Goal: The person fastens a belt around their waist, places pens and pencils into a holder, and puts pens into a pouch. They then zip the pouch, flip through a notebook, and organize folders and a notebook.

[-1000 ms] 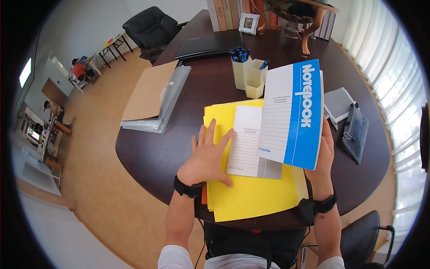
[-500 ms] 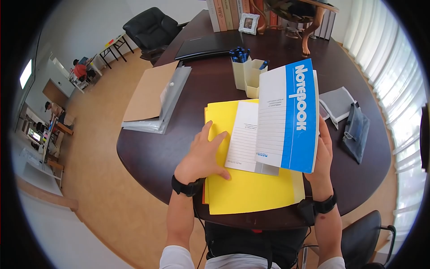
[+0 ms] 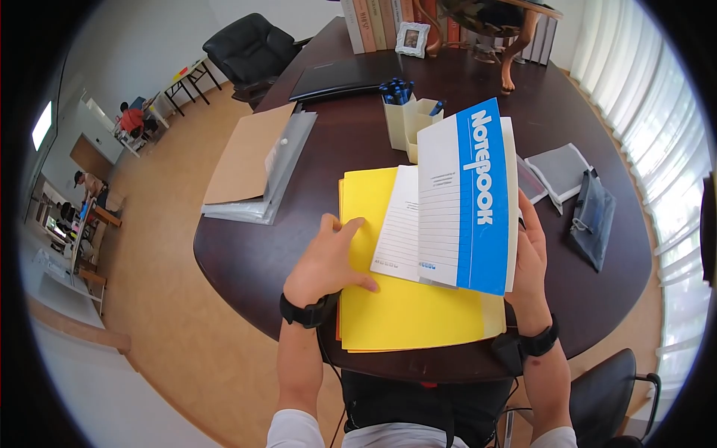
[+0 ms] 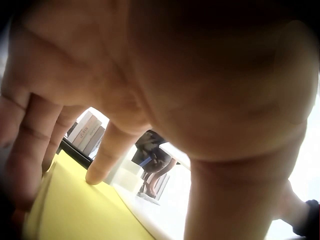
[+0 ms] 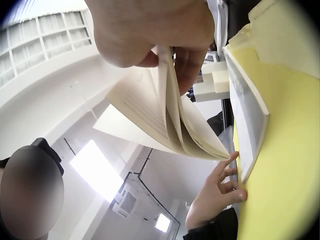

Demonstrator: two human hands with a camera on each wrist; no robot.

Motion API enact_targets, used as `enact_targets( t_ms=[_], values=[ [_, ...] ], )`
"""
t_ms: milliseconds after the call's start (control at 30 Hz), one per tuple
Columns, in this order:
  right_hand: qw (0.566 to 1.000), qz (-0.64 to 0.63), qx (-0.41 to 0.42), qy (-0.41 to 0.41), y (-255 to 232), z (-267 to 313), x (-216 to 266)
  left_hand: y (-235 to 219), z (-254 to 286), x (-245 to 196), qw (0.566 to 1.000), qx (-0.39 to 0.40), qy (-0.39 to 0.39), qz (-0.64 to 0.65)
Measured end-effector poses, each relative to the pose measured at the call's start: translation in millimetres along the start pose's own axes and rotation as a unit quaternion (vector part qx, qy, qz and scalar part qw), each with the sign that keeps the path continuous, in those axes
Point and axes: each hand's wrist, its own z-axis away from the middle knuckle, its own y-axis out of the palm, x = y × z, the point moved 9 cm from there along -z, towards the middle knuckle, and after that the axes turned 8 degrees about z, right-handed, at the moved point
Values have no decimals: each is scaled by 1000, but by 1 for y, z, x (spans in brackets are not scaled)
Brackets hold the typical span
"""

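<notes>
A blue and white notebook is held raised by my right hand, which grips its right edge. In the right wrist view, the right hand pinches loose-fanning pages. Under it a second white lined booklet lies on a yellow folder stack. My left hand rests at the folders' left edge, fingers spread and slightly bent, thumb on the yellow surface. In the left wrist view the left hand is over the yellow folder.
A brown folder on clear sleeves lies left. Behind are a black laptop, pen holders, a picture frame and books. Mesh pouches lie right. An office chair stands beyond the desk.
The raised notebook and my right hand have moved left, covering more of the lower booklet. The yellow stack has shifted slightly left and away from the desk's front edge. My left hand's fingers are more bent.
</notes>
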Motion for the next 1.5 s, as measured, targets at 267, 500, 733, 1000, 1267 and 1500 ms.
enact_targets(
  t_ms=[267, 500, 733, 1000, 1267, 1500],
  values=[
    [970, 216, 16, -113, 17, 13, 24, -15, 7, -31, 990, -82, 115, 20],
    [939, 313, 53, -131, 42, 29, 32, -5, 13, -61, 905, -36, 264, 331],
    [970, 214, 106, -35, 53, 33, 14, -9, 16, -60, 858, -84, 311, 401],
    [983, 159, 86, -10, 46, 25, 7, -25, 22, -59, 835, -98, 352, 412],
    [992, 124, 2, -24, 20, 12, 13, -49, 21, -32, 790, -225, 279, 498],
    [989, 140, 33, -33, 26, 15, 18, -55, 13, -11, 794, -253, 239, 498]
  ],
)
